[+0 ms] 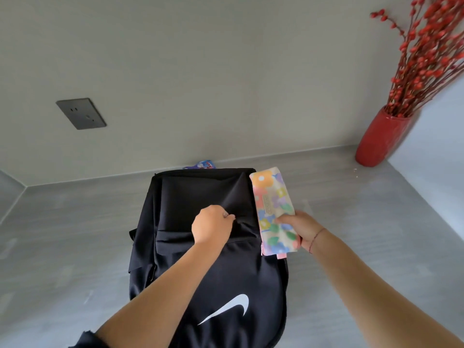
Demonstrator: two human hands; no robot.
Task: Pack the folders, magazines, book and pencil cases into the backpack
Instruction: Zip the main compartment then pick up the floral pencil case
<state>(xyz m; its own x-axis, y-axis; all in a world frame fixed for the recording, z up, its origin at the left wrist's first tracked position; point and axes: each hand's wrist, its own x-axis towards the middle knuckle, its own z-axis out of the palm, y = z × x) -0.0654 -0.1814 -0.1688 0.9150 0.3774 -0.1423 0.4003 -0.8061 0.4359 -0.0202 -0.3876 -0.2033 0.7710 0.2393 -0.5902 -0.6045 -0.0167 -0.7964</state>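
Backpack (200, 285) lengthwise, pencil case (275, 209) alongside

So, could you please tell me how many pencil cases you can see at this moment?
1 for certain: the floral pencil case, held in the right hand beside the backpack. A colourful item peeking out behind the backpack may be another; most of it is hidden.

Both bare forearms reach forward from the near edge over the backpack (200, 259). The left hand (212, 224) is curled into a loose fist, knuckles up, fingertips pinching the fabric at the backpack's middle. The right hand (300, 228), at the backpack's right edge, grips the near end of a pencil case (275, 209), thumb on top. A thin red string circles the right wrist.
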